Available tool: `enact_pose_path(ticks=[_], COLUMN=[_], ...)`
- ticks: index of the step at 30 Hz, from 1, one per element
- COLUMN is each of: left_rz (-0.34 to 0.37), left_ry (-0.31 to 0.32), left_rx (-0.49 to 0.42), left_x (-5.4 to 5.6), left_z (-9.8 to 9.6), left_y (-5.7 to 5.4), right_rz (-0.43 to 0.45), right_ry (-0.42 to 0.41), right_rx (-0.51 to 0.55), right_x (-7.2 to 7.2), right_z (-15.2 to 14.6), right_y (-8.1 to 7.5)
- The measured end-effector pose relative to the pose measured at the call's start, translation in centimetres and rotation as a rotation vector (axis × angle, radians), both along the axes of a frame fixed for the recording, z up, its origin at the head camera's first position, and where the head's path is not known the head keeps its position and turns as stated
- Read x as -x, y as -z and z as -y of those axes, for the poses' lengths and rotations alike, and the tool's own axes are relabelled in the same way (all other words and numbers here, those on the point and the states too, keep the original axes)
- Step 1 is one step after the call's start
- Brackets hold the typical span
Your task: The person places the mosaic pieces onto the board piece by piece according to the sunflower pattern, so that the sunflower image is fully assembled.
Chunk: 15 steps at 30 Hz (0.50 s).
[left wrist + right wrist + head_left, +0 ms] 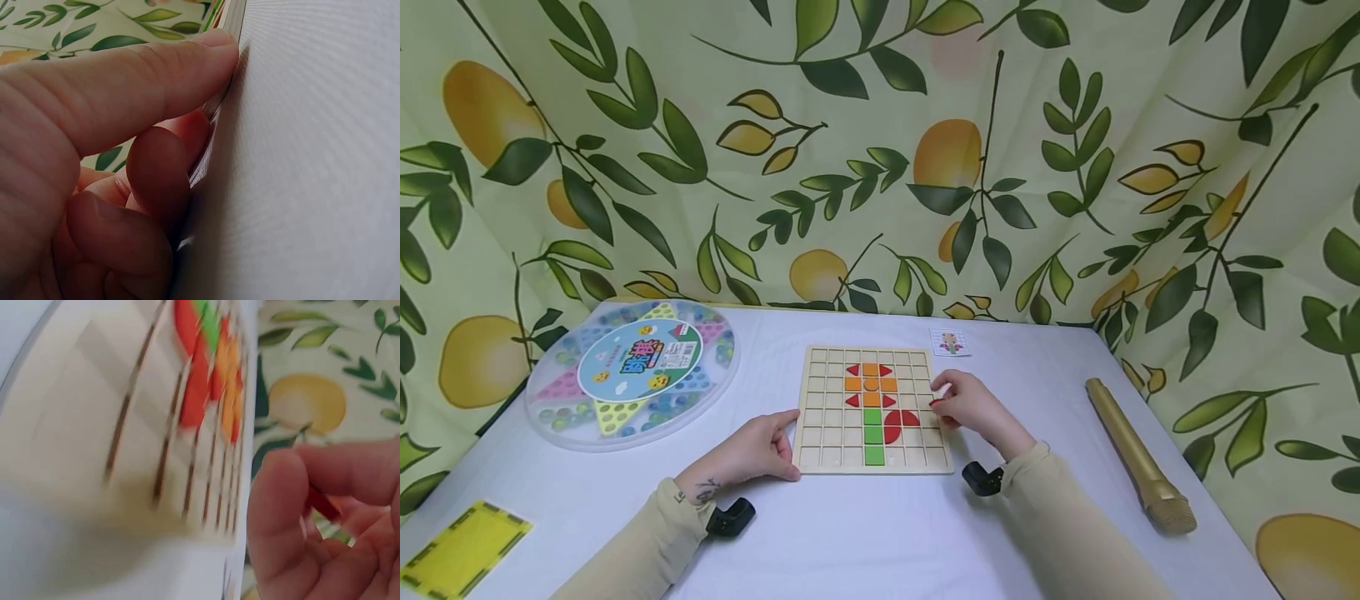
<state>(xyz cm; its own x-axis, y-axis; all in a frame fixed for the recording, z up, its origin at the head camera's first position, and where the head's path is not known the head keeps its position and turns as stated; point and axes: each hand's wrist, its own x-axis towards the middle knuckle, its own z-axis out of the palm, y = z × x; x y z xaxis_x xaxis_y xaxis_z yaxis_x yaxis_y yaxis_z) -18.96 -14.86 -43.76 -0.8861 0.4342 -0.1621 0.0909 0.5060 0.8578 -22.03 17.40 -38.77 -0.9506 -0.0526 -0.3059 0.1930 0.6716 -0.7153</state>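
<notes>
A square wooden grid board (835,454) lies on the white cloth. It carries a column of green square tiles (873,434), orange tiles (870,369) above it, small red triangles (853,369) and several red rounded tiles (910,417). My left hand (748,450) touches the board's left side, its index finger on the edge and its thumb at the near corner. Just past the right edge, my right hand (973,408) pinches a small red tile (324,505) between thumb and fingers. Most of that tile is hidden by the fingers.
A picture card (951,342) lies behind the board's right corner. To the left is a round Chinese checkers set (640,367) in a clear case, with a yellow frame (466,550) nearer. A gold microphone (1138,458) lies at right. A patterned curtain (880,167) hangs behind the table.
</notes>
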Motion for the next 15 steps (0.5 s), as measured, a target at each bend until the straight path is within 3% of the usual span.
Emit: enact_pose_path(ticks=[3, 10, 15], left_rz=[-0.004, 0.005, 0.003], left_ry=[0.004, 0.002, 0.013], left_rx=[0.004, 0.004, 0.012], left_x=[0.0, -0.1, -0.1], left_z=[0.1, 0.3, 0.2], left_y=[0.1, 0.1, -0.1], right_rz=[0.020, -0.073, -0.077], right_ry=[-0.030, -0.054, -0.061], right_rx=[0.100, 0.135, 0.150], right_x=[0.3, 1.1, 1.8], right_z=[1.9, 6.4, 8.5], right_y=[-0.4, 0.2, 0.7])
